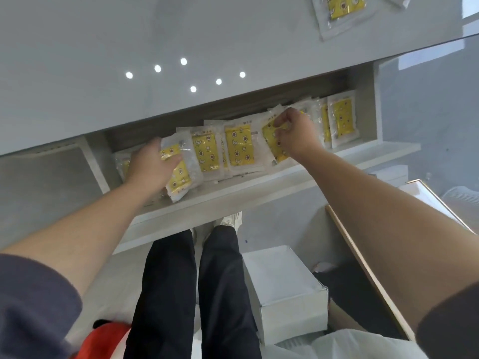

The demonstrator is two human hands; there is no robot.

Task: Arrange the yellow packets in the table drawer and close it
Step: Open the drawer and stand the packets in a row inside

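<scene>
The table drawer is pulled out below the glossy tabletop and holds a row of several yellow packets in clear wrappers, overlapping side by side. My left hand lies on the leftmost packets, fingers closed over one at the drawer's left end. My right hand pinches the top of a tilted packet right of the middle. More packets stand at the drawer's right end. One further yellow packet lies on the tabletop at the far right.
The grey tabletop overhangs the back of the drawer. Below are my dark-trousered legs, a white box on the floor, a wood-edged white board at the right and a red object at the lower left.
</scene>
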